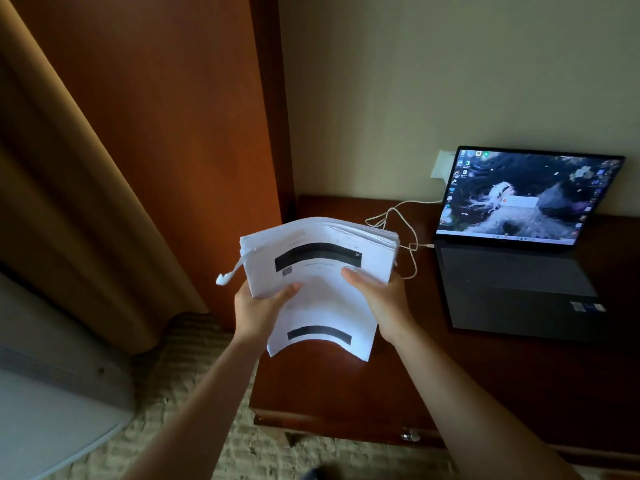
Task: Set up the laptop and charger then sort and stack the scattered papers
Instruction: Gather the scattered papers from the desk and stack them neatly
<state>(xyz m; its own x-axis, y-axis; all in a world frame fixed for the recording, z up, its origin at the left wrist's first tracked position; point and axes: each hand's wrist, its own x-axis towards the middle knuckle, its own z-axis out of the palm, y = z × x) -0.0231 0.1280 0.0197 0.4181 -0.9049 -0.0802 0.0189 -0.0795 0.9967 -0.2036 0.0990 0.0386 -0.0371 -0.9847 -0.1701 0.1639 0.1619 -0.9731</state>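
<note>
We grip the paper stack (320,265) with our left hand (258,306) and right hand (379,299), left of the open laptop (519,244); its print is unreadable, black bars aside.

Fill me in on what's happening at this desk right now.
A person holds a stack of papers in both hands, left hand and right hand, above the wooden desk. One sheet hangs lower than the rest. The laptop sits open on the desk with its screen lit, and a white charger cable runs toward its left side.
</note>
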